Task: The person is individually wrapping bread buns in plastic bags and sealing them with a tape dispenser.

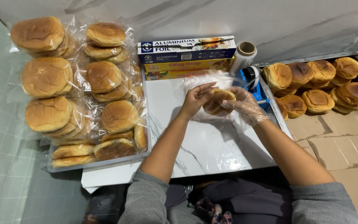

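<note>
My left hand (196,98) is bare and pinches the edge of a clear plastic bag (212,81) at the left side of a golden bun (217,101). My right hand (245,105), in a thin clear glove, grips the same bun from the right. The bun sits partly inside the bag, held just above the white marble-patterned board (208,145).
A clear tray (100,162) on the left holds several bagged buns. Loose buns (318,83) lie in a cardboard-lined box on the right. Boxes of foil and cling wrap (186,56), a film roll (243,56) and a blue tape dispenser (253,83) stand along the back.
</note>
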